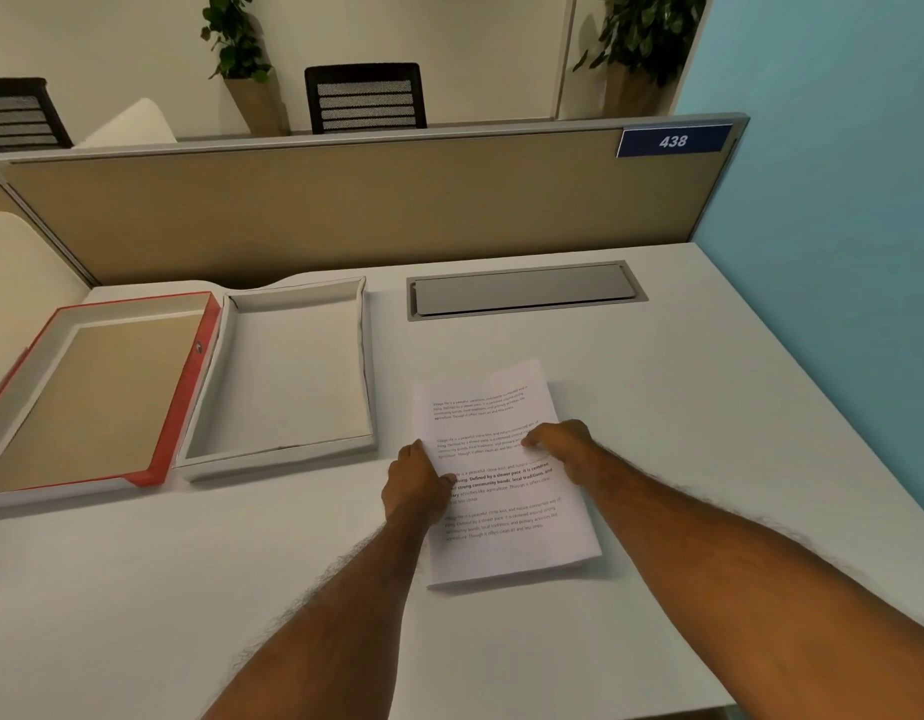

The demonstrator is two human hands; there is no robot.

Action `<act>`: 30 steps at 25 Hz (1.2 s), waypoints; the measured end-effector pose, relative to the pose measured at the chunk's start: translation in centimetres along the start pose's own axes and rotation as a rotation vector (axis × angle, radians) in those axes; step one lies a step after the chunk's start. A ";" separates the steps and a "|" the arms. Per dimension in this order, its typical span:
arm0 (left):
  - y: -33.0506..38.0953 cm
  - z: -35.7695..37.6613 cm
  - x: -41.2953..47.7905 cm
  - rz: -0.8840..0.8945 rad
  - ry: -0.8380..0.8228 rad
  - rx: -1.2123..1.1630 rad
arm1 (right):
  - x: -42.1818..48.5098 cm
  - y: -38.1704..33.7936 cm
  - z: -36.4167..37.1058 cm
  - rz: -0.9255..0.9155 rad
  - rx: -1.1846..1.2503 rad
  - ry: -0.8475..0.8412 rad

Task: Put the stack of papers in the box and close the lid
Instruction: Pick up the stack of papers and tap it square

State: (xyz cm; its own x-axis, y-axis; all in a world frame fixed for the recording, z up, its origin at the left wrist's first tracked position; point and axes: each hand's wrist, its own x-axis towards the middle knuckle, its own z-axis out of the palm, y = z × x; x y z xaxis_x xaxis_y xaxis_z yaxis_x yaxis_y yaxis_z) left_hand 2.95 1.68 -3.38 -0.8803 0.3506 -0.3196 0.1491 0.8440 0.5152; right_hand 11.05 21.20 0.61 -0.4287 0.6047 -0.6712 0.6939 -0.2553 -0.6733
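Observation:
A stack of printed white papers [506,532] lies flat on the white desk, right of centre. My left hand [416,483] rests on the stack's left edge, thumb over the top sheet. My right hand [564,444] presses on the right edge, fingers curled down onto the paper. The stack stays on the desk surface. Left of it sits a shallow white box [369,366], open and with nothing inside. Its lid [182,387], red-edged with a brown inside, lies upside down at the far left, touching the box.
A grey cable hatch [522,291] is set into the desk behind the papers. A beige partition [345,205] closes the back edge, and a blue wall [839,252] bounds the right. Chairs and plants stand beyond the partition.

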 end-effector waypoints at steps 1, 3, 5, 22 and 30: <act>0.0 0.0 0.0 -0.001 -0.001 -0.002 | 0.0 0.0 -0.3 0.017 0.042 -0.012; 0.0 0.0 0.0 -0.004 0.001 -0.007 | 0.1 0.0 -0.7 0.049 0.116 -0.045; -0.1 0.0 0.1 -0.007 0.003 -0.015 | 0.0 0.2 -1.2 0.069 0.156 -0.088; -0.4 -2.2 0.3 0.081 -0.137 -0.692 | -4.3 1.3 -3.0 -0.467 0.202 -0.207; 3.1 -5.2 -0.8 0.234 0.049 -0.714 | -4.6 0.0 -3.6 -0.509 0.186 -0.075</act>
State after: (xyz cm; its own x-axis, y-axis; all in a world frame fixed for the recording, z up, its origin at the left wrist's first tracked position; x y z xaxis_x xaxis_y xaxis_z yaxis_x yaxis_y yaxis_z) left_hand 1.80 1.90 2.67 -0.8833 0.4555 -0.1112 0.0212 0.2758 0.9610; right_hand 15.08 21.16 4.80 -0.7287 0.6328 -0.2619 0.2769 -0.0775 -0.9578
